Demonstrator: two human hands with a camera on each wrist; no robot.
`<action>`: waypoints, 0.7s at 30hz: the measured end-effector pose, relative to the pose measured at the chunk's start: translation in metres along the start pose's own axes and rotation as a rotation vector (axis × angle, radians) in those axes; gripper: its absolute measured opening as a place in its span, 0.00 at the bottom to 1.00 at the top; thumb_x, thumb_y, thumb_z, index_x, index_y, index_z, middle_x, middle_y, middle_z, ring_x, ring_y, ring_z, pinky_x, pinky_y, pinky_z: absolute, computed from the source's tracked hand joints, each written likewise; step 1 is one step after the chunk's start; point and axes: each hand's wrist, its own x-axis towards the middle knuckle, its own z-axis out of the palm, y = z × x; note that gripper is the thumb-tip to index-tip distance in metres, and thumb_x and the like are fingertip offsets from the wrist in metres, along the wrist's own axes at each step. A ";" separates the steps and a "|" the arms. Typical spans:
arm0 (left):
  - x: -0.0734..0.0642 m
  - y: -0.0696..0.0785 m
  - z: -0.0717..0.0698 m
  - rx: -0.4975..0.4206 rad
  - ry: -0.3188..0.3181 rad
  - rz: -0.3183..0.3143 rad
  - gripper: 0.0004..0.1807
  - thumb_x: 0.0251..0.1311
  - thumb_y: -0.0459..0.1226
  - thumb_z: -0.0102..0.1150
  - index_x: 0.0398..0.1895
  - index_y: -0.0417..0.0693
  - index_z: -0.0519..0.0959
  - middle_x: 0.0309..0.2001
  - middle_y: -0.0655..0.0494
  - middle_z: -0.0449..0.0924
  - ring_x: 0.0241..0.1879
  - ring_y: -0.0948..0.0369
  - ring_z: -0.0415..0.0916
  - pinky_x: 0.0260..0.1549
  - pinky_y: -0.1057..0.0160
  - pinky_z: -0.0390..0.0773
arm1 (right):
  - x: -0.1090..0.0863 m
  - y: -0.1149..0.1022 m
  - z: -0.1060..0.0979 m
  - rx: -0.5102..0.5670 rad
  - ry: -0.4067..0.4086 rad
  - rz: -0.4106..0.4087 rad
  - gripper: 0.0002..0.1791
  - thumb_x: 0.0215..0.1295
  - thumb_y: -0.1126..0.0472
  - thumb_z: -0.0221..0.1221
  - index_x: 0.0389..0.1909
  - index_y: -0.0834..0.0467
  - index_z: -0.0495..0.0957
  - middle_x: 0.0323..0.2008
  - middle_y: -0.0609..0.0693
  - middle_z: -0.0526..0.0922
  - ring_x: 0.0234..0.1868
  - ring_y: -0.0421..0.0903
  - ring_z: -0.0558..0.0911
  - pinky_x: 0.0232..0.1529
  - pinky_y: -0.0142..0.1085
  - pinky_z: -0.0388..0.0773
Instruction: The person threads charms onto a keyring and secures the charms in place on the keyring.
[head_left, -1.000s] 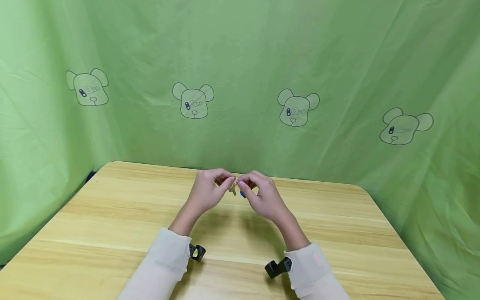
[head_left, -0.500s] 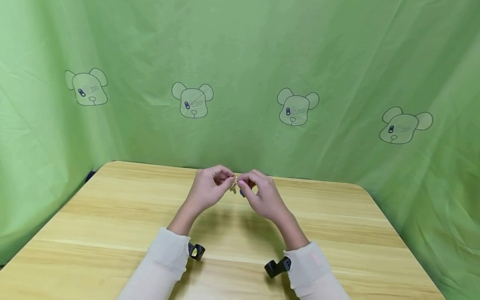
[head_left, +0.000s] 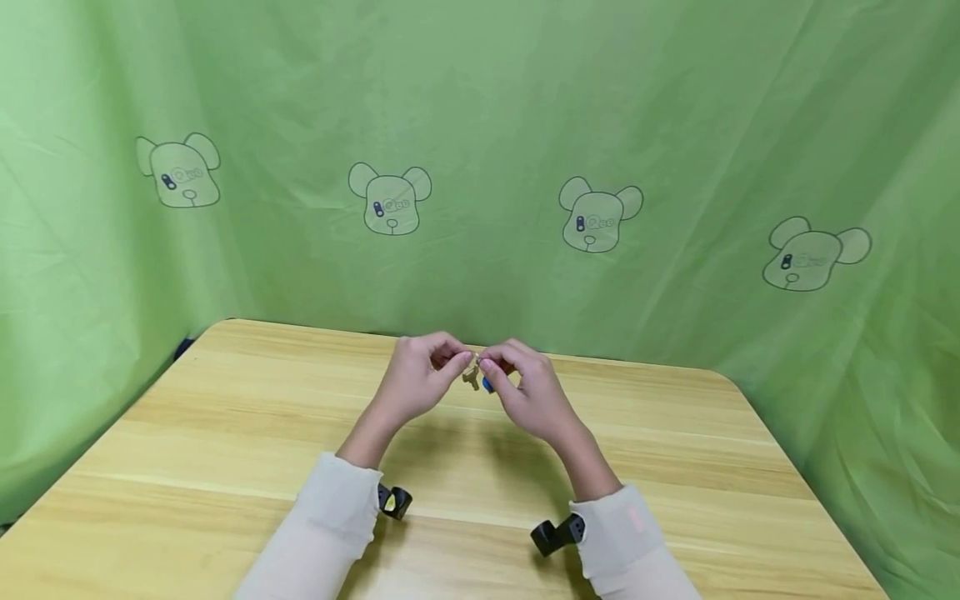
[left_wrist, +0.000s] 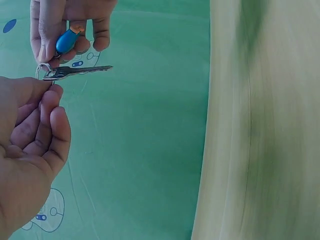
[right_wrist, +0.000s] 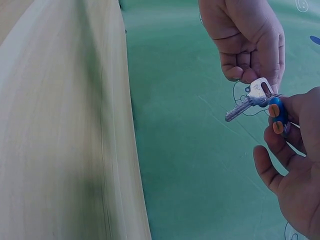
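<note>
Both hands meet over the far part of the table around a small metal key ring (left_wrist: 40, 68). My left hand (head_left: 420, 375) pinches the ring between thumb and forefinger, its other fingers curled loosely. From the other side, the fingertips of my right hand (head_left: 528, 387) also pinch the ring. A metal key (right_wrist: 240, 107) hangs from it between the hands, blade pointing away from the fingers. Beside the key, a small blue charm with orange ends (right_wrist: 278, 114) dangles under the right hand's fingers. Fingertips partly hide the ring.
Beneath the hands is a light wood-grain table (head_left: 480, 500) with rounded far corners. A green cloth (head_left: 480, 267) printed with bear-head outlines hangs behind and at both sides. Each pale sleeve cuff carries a black wrist camera (head_left: 557, 536).
Both hands keep their pinch at nearly the same spot. The hanging key and the blue charm have swayed slightly between the fingers, and the head view has shifted a little.
</note>
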 end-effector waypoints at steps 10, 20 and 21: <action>0.000 0.001 0.005 -0.162 -0.010 -0.190 0.03 0.68 0.34 0.65 0.37 0.44 0.86 0.29 0.55 0.87 0.27 0.57 0.81 0.22 0.65 0.77 | 0.000 0.001 -0.001 -0.022 -0.029 -0.007 0.03 0.72 0.67 0.62 0.41 0.60 0.83 0.33 0.46 0.80 0.34 0.41 0.79 0.36 0.36 0.80; 0.000 0.004 0.005 -0.132 -0.034 -0.167 0.04 0.67 0.36 0.67 0.38 0.45 0.85 0.30 0.56 0.87 0.28 0.60 0.81 0.25 0.64 0.78 | 0.000 0.001 -0.004 -0.028 -0.027 -0.002 0.04 0.74 0.66 0.59 0.41 0.59 0.82 0.33 0.46 0.79 0.34 0.41 0.78 0.34 0.34 0.79; 0.000 0.004 0.005 -0.109 -0.037 -0.155 0.04 0.67 0.37 0.67 0.37 0.46 0.86 0.30 0.57 0.87 0.27 0.60 0.80 0.24 0.64 0.78 | 0.000 0.001 -0.004 -0.029 -0.026 0.002 0.04 0.74 0.66 0.59 0.41 0.59 0.82 0.33 0.46 0.79 0.34 0.41 0.78 0.34 0.34 0.78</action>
